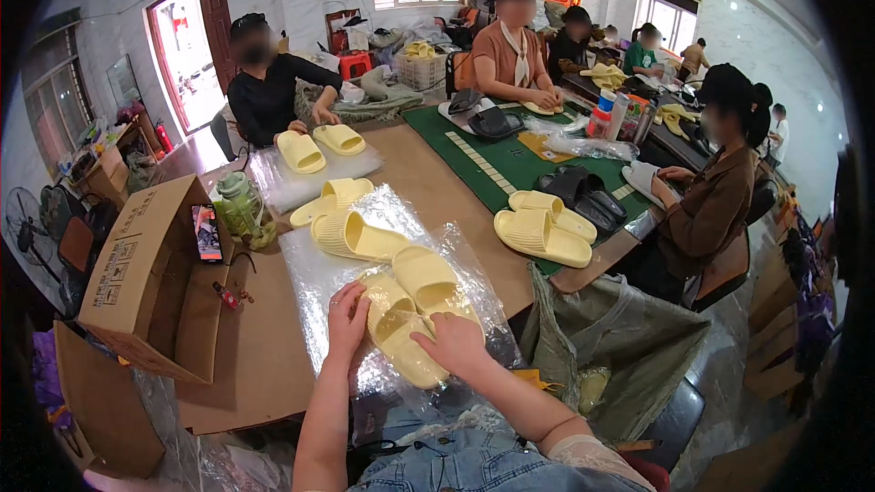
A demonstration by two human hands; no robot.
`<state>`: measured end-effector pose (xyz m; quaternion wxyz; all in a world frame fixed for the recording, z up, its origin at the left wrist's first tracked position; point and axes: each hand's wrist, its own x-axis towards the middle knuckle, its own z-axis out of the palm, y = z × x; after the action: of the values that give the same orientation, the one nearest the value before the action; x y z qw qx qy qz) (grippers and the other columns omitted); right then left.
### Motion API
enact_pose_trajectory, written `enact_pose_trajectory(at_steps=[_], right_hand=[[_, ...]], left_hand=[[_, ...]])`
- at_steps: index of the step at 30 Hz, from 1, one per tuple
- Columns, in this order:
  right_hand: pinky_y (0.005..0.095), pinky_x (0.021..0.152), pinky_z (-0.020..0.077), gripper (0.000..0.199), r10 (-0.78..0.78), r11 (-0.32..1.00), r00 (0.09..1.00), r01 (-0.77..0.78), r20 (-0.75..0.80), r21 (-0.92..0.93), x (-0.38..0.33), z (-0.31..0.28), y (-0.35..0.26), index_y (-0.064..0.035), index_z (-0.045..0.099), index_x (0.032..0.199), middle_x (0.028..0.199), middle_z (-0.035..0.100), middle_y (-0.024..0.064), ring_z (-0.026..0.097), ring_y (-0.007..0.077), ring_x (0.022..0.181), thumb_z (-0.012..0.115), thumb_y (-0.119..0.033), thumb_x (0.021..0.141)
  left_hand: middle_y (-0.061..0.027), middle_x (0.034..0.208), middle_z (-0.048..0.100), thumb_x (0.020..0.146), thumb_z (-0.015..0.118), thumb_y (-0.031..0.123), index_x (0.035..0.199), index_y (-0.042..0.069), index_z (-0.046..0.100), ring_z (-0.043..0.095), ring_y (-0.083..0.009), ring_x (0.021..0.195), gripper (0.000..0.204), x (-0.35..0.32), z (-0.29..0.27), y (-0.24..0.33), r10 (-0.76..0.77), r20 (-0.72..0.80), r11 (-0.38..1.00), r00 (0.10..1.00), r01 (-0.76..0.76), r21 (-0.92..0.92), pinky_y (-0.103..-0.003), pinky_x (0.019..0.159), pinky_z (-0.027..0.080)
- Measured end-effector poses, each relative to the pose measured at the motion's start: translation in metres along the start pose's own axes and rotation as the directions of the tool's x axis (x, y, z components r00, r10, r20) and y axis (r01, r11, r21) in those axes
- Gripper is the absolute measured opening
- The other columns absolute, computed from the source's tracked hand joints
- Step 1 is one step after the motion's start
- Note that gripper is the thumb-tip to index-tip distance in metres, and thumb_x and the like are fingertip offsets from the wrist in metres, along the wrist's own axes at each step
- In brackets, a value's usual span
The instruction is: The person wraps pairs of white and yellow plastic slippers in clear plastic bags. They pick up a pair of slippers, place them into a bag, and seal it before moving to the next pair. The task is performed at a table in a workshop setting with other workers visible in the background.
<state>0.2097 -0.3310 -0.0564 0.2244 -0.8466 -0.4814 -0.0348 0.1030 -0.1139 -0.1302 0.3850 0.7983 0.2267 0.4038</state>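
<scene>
In front of me a pair of pale yellow slippers lies in a clear plastic bag, one slipper beside the other. My left hand is at the bag's left edge, its fingers closed on the film against the slipper's side. Over the nearer slipper, my right hand pinches the film with thumb and forefinger. Beneath the pair is a stack of clear plastic bags. Just beyond, another yellow slipper lies on the stack, its mate behind it.
An open cardboard box with a phone on its edge stands left, near a green jug. Co-workers sit around the table, one handling yellow slippers. More slippers lie on a green mat. A woven sack hangs at right.
</scene>
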Motion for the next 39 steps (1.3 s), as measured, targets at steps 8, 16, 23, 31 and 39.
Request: enact_pose_trajectory(at_steps=[8,16,23,31,39], right_hand=[[0.0432,0.064,0.0567,0.056,0.091,0.996,0.995,-0.091,0.04,-0.012,0.024,0.033,-0.002,0.0018,0.058,0.091,0.08,0.067,0.0181,0.071,0.0349,0.073,0.068,-0.053,0.086],[0.0468,0.062,0.0555,0.043,0.106,0.993,0.994,-0.104,-0.027,0.055,0.035,0.055,0.014,-0.0007,0.055,0.094,0.072,0.068,0.0188,0.069,0.0359,0.066,0.063,-0.043,0.091],[0.0471,0.06,0.0538,0.036,0.001,0.999,1.0,0.001,-0.031,0.04,0.036,0.059,0.021,-0.0028,0.054,0.096,0.074,0.067,0.0173,0.067,0.0358,0.064,0.063,-0.037,0.091],[0.0427,0.065,0.056,0.036,0.057,0.998,0.984,-0.062,-0.167,-0.022,0.029,0.068,0.015,-0.0035,0.055,0.097,0.086,0.061,0.016,0.068,0.0317,0.079,0.066,-0.037,0.087],[0.049,0.07,0.0546,0.038,0.066,0.989,0.996,-0.059,-0.052,0.134,0.037,0.065,0.029,-0.0044,0.059,0.099,0.092,0.065,0.018,0.067,0.0385,0.08,0.067,-0.038,0.084]], left_hand=[[-0.0162,0.126,0.064,0.089,0.068,0.016,0.115,0.004,0.069,0.055,-0.0338,0.121,0.028,0.0,-0.001,0.007,-0.011,0.002,1.0,1.0,0.011,0.018,-0.042,0.105,0.043],[-0.0159,0.127,0.063,0.087,0.07,0.017,0.116,0.005,0.069,0.055,-0.0342,0.12,0.031,-0.001,-0.001,0.008,0.043,0.002,0.997,0.999,-0.043,0.059,-0.043,0.105,0.043],[-0.0151,0.134,0.057,0.084,0.075,0.022,0.114,0.008,0.07,0.052,-0.0346,0.124,0.034,-0.003,-0.002,0.005,0.01,-0.031,0.995,0.999,-0.007,0.103,-0.043,0.105,0.042],[-0.0185,0.132,0.058,0.083,0.075,0.022,0.115,0.007,0.07,0.051,-0.0357,0.124,0.035,-0.002,0.0,0.004,0.003,-0.02,0.996,1.0,-0.001,0.093,-0.044,0.106,0.041],[-0.0196,0.137,0.051,0.091,0.066,0.02,0.123,0.007,0.064,0.05,-0.036,0.125,0.035,-0.003,-0.002,0.003,0.042,-0.138,0.996,0.99,-0.031,0.085,-0.044,0.105,0.041]])
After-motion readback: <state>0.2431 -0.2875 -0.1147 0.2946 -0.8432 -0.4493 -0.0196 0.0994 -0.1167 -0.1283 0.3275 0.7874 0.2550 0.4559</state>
